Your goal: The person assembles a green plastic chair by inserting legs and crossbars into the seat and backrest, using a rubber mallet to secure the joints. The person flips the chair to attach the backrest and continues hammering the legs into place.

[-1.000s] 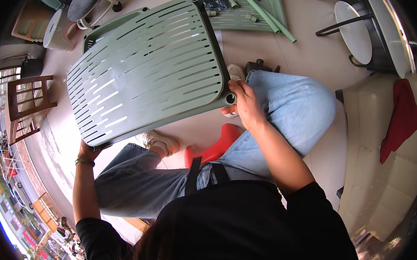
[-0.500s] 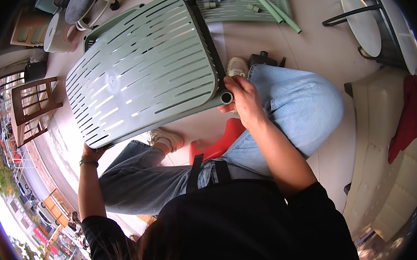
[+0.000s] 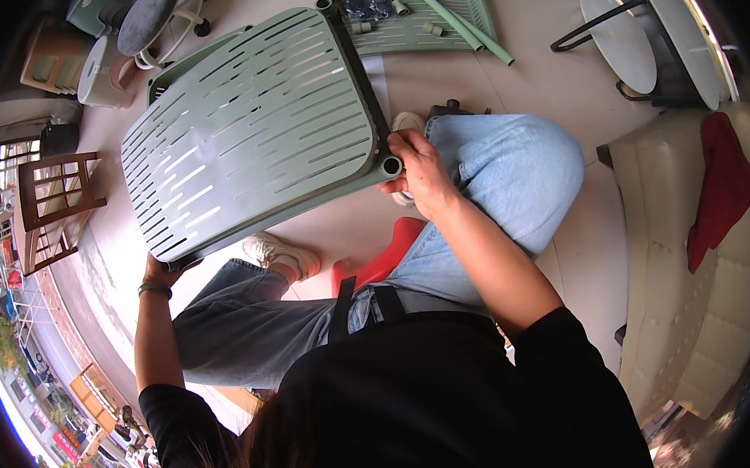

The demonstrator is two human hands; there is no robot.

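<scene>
A large green slotted plastic shelf panel (image 3: 252, 130) is held up in front of me, tilted, with round sockets at its corners. My left hand (image 3: 164, 271) grips its near left corner from beneath, so most of the fingers are hidden. At the near right corner, beside a round socket (image 3: 391, 166), my right hand (image 3: 423, 175) is closed around the dark edge. Past it on the floor lies another green slotted panel (image 3: 460, 9). That one carries two green tubes (image 3: 464, 21), several short green connectors (image 3: 361, 27) and a clear bag of dark parts (image 3: 369, 6).
A red plastic seat (image 3: 382, 256) shows between my legs. On the right stand a cream sofa (image 3: 667, 220) with a red cloth (image 3: 719, 184) and a round white table top (image 3: 619, 42). Far left are a grey round stool (image 3: 149, 16) and a brown wooden chair (image 3: 60, 199).
The whole view has shifted a little, so the floor items and sofa appear further left. Both hands keep their hold on the shelf panel, which has barely changed its tilt.
</scene>
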